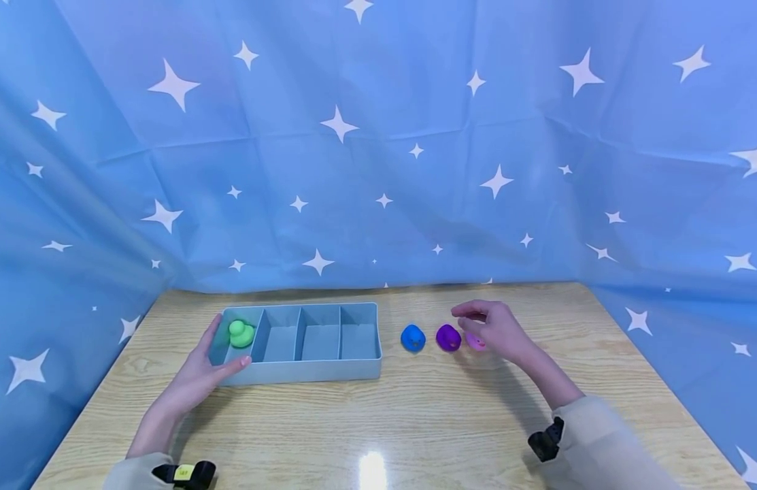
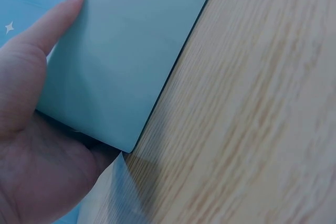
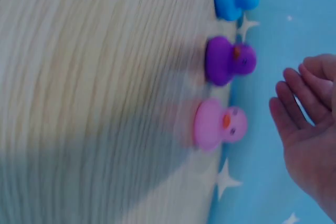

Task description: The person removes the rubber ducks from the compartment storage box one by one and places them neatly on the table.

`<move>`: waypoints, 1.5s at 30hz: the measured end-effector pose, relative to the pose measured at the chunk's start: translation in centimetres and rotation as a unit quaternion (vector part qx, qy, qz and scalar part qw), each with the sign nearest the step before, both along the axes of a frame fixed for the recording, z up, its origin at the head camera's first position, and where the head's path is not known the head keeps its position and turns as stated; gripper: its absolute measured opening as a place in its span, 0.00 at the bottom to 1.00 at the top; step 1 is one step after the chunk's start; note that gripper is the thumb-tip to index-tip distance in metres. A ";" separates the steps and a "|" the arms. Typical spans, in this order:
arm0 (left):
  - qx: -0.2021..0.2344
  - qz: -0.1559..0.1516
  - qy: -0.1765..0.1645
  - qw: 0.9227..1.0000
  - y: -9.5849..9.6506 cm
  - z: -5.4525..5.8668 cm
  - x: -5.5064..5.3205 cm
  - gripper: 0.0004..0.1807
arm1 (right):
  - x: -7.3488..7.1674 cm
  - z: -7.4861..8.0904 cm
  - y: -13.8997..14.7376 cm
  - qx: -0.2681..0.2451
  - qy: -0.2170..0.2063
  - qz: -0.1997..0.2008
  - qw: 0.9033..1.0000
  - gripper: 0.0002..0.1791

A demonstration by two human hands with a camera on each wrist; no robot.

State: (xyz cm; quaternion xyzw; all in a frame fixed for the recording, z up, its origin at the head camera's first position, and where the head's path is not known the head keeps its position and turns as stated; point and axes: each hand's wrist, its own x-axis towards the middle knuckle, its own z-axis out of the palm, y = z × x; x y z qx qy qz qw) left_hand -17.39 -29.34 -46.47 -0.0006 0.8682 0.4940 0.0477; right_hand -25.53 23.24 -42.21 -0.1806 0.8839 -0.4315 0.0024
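Note:
My left hand (image 1: pixel 197 373) holds the left end of a blue-grey divided tray (image 1: pixel 305 371), thumb on the front wall and fingers along the end wall. The left wrist view shows the thumb lying against the tray's smooth wall (image 2: pixel 126 61). A green rubber duck (image 1: pixel 241 334) sits in the leftmost compartment. My right hand (image 1: pixel 494 330) hovers over the pink rubber duck (image 3: pixel 210 124), partly hiding it in the head view; its fingers are loosely bent with nothing in them. Left of the pink one stand a purple rubber duck (image 1: pixel 448 338) and a blue rubber duck (image 1: pixel 413 338).
The tray's other three compartments lie to the right of the green duck. Everything rests on a light wood-grain table (image 1: pixel 415 415). A blue curtain with white stars (image 1: pixel 378 163) hangs behind the table and along both sides.

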 end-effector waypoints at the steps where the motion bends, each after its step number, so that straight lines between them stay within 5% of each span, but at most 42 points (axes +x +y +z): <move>1: -0.001 0.000 0.000 1.000 0.0 0.0 0.0 0.61 | 0.1 0.1 -0.4 -0.004 -0.006 0.002 1.000 0.14; 7: -0.002 -0.001 0.002 1.000 0.1 0.0 0.0 0.61 | 0.2 1.1 -2.9 -0.034 -0.027 0.026 0.999 0.14; 15: 0.000 -0.003 0.007 1.000 0.2 0.0 0.1 0.61 | 0.5 1.8 -6.6 -0.024 -0.002 0.055 0.998 0.13; 32: 0.003 0.003 0.013 1.000 0.3 -0.1 0.0 0.60 | 1.1 1.4 -12.7 -0.068 0.036 0.130 0.989 0.08; 45: -0.002 0.008 0.016 1.000 0.2 -0.1 0.2 0.60 | 2.4 0.9 -17.5 -0.072 0.004 0.157 0.985 0.10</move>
